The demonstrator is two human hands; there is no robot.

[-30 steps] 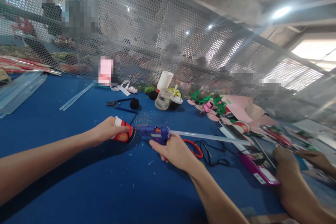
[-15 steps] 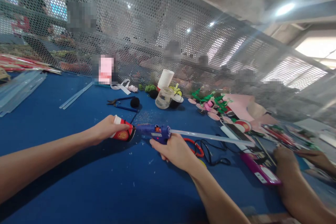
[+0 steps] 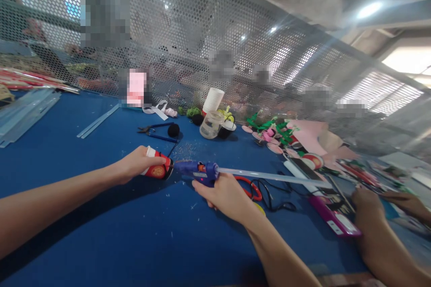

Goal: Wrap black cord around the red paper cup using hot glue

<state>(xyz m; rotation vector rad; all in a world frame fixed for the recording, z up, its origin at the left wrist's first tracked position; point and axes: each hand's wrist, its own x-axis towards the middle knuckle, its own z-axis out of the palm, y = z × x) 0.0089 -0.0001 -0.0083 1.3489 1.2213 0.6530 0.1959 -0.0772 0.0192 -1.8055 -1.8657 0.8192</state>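
Observation:
My left hand is closed round a red paper cup with a white and a black end, tipped on its side above the blue table. In my right hand is a blue hot glue gun, gripped by its handle. A long clear glue stick sticks out of its back. The gun's nozzle is at the cup's dark end; whether it touches cannot be made out. A black cord runs up from the cup toward a black ball by blue-handled pliers.
Beyond my hands stand a clear plastic cup and stacked white cups. Green and pink craft flowers lie to the right, with red-handled scissors and a purple box. A co-worker's hands are at far right. Perforated metal panel behind.
Almost nothing differs. The view has shifted slightly; both hands keep the cup and the glue gun in nearly the same place.

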